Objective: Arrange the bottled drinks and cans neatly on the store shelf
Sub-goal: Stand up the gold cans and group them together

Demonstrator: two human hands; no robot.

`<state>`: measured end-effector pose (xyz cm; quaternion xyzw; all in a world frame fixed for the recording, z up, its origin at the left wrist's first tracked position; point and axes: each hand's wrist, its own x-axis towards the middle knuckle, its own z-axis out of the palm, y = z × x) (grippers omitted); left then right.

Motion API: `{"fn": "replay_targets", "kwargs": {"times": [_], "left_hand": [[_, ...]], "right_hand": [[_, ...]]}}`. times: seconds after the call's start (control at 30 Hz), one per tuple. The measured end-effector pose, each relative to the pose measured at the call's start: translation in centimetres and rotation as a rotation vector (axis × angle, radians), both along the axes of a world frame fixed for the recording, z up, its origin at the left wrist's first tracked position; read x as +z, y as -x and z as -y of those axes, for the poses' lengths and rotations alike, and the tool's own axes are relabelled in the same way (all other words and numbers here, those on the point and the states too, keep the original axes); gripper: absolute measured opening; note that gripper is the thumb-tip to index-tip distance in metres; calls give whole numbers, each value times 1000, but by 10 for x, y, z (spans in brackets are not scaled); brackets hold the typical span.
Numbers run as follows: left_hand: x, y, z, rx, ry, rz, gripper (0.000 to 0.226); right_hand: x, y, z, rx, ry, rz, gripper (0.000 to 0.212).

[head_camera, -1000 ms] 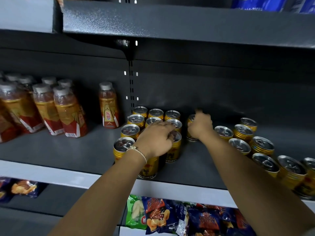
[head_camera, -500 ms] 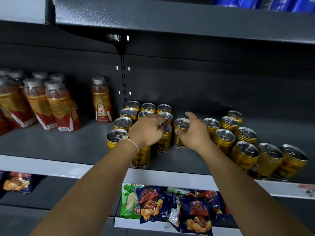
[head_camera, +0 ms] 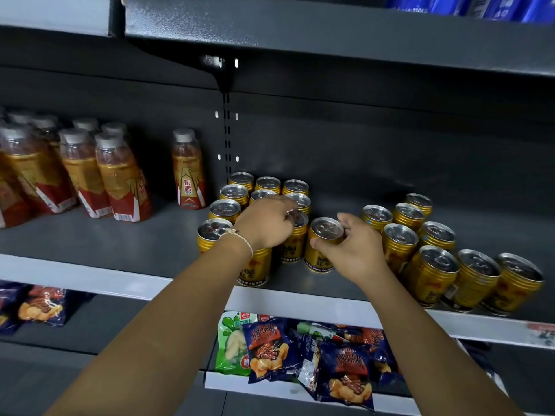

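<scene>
Carefully, I am gripping the loose can [head_camera: 324,244] by its rim with my right hand [head_camera: 351,250], keeping it upright on the shelf [head_camera: 120,238] and nudging it flush beside the packed block, while my left hand [head_camera: 267,222] is curling over a neighbouring can [head_camera: 295,235] to steady that row.

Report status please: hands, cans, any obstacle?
Right hand grips one gold can by its rim. Left hand rests on packed cans. Loose cans crowd the right.
</scene>
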<state>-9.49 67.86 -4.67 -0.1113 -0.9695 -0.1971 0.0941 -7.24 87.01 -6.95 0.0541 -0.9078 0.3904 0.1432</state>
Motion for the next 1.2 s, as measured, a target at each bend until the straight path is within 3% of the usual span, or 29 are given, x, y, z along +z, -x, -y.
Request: {"fn": "replay_targets", "kwargs": {"times": [0.13, 0.3, 0.47, 0.73, 0.97, 1.2], "left_hand": [[1, -2, -1, -2, 9, 5, 45], [7, -6, -4, -16, 102, 16, 40], [11, -8, 5, -3, 134, 47, 47], [-2, -8, 15, 15, 191, -4, 53], [-8, -5, 16, 25, 188, -21, 54], [-9, -4, 18, 22, 154, -31, 51]], "right_hand": [[-9, -2, -3, 61, 76, 69, 58], [-33, -7, -12, 164, 198, 248, 63], [-43, -13, -11, 162, 302, 244, 62], [-47, -25, -7, 241, 307, 261, 67], [-51, -29, 8, 291, 307, 247, 57], [-57, -30, 12, 256, 353, 210, 77]]}}
